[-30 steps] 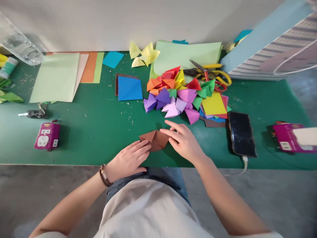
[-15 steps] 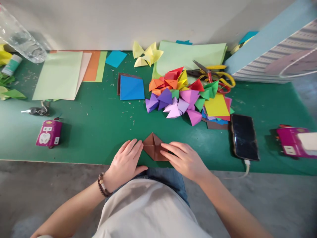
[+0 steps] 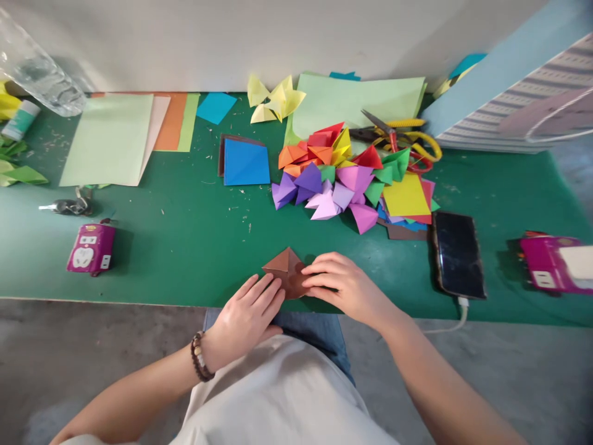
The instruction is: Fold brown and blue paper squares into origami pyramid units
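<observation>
A brown folded origami paper [image 3: 288,266] lies near the front edge of the green table, with a peak pointing away from me and creases down its middle. My left hand [image 3: 252,312] rests with fingers stretched out flat on the paper's lower left part, wearing a bead bracelet at the wrist. My right hand [image 3: 340,287] has its fingers closed on the paper's right edge; the fingertips hide that corner. Beyond them lies a pile of folded paper pieces [image 3: 343,196] in purple, pink, orange, red, yellow and green.
Blue paper squares [image 3: 246,162] lie past my left hand. Scissors [image 3: 393,136] rest behind the pile. A phone [image 3: 458,254] with a cable is at the right, with purple sockets [image 3: 91,248] at the left. Light green sheets [image 3: 109,139] and a clear bottle [image 3: 41,68] stand farther back.
My left hand has shifted right and toward me, onto the paper's lower left part. The right hand's fingers have drawn together at the right edge, and the paper has turned slightly.
</observation>
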Demonstrator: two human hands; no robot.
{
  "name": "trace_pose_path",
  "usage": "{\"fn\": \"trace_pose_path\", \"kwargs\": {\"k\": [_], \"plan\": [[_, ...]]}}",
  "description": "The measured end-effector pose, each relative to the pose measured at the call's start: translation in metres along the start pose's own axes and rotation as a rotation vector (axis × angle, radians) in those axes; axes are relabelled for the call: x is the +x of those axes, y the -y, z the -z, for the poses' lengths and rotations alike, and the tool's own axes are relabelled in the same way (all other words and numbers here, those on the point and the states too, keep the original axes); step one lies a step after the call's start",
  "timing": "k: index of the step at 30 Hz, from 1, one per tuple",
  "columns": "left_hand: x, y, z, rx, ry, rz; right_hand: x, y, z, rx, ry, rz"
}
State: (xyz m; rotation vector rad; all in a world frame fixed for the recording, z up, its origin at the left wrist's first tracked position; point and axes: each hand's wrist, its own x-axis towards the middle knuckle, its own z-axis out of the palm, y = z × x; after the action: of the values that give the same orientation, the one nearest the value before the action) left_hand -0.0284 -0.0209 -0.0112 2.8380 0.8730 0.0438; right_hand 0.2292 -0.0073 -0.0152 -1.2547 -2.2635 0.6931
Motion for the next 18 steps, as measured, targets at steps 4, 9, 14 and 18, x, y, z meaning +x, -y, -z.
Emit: {"fn": "trace_pose_path", "kwargs": {"k": [4,9,14,18], "plan": [[-0.002,0.001,0.001,0.035,0.041,-0.021,0.014,0.004,-0.003,-0.005,0.002,-0.082],[-0.004,0.004,0.000,0.035,0.058,-0.043,0.021,0.010,-0.010,-0.081,0.003,-0.163],[-0.003,0.010,0.001,0.020,0.039,-0.075,0.020,0.016,-0.017,-0.181,-0.017,-0.212],[-0.002,0.012,0.001,0.007,0.033,-0.097,0.019,0.017,-0.020,-0.218,-0.027,-0.238]]}}
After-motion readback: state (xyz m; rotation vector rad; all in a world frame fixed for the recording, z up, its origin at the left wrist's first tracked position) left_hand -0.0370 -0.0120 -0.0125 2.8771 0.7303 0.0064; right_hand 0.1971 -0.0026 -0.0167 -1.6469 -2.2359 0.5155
